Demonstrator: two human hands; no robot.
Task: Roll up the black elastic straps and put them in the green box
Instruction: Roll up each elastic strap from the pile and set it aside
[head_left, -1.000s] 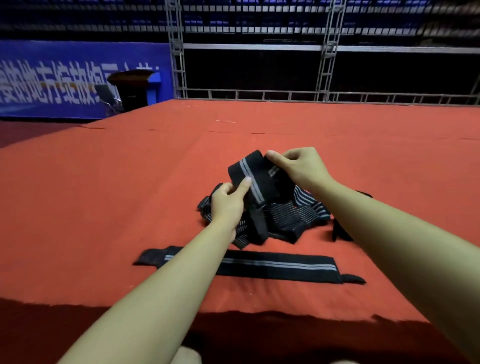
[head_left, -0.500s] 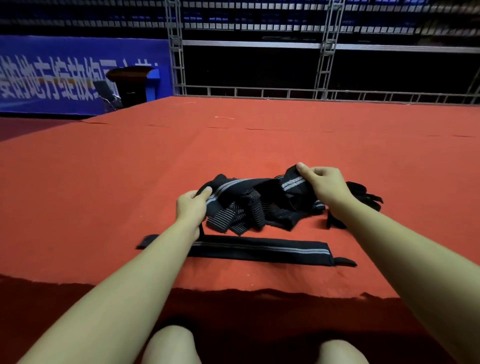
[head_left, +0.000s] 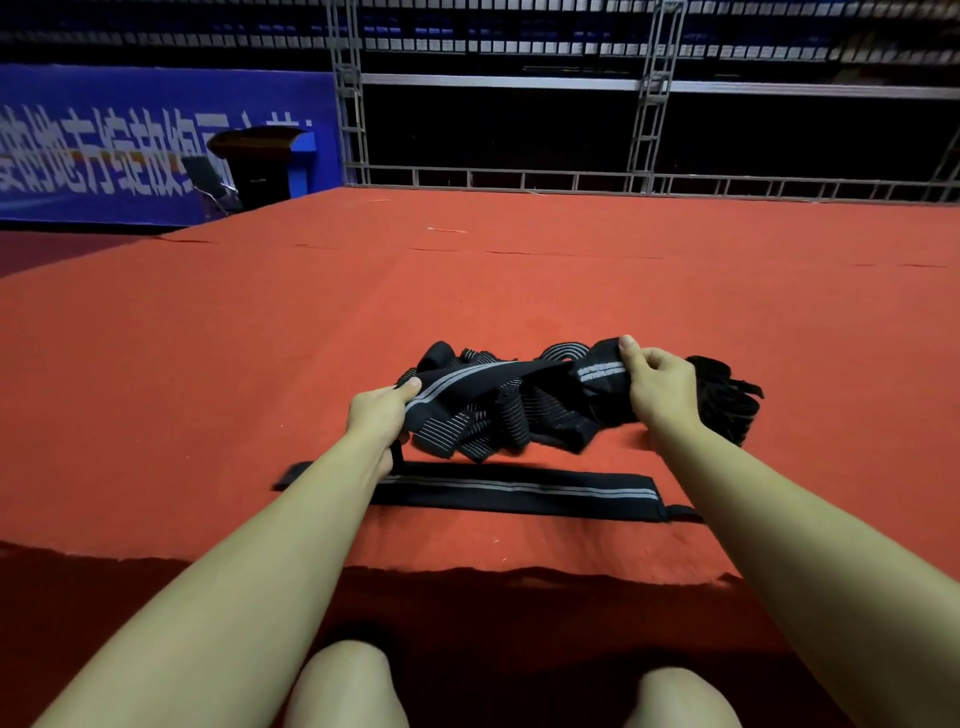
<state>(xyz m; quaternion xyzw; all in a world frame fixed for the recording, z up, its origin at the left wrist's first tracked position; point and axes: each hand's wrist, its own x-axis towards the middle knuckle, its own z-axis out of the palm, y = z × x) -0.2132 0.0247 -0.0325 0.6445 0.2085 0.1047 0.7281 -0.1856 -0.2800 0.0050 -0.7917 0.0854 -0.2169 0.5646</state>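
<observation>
left hand (head_left: 378, 415) and right hand (head_left: 657, 387) pinching ends of ribbed black strap (head_left: 488, 376), stretched over crumpled pile (head_left: 498, 426)

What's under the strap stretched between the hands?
Under the held strap, gripped by the left hand and right hand, lies a heap of striped black straps on the red mat. How many are in it is hidden.

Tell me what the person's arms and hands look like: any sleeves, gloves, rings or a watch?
Both forearms are bare right up to the picture's lower edge: no sleeves show. The left hand and right hand wear no gloves, and no rings, watch or wristbands are visible. The fingernails that show look short and unpainted. Two bare knees appear at the bottom of the view.
</observation>
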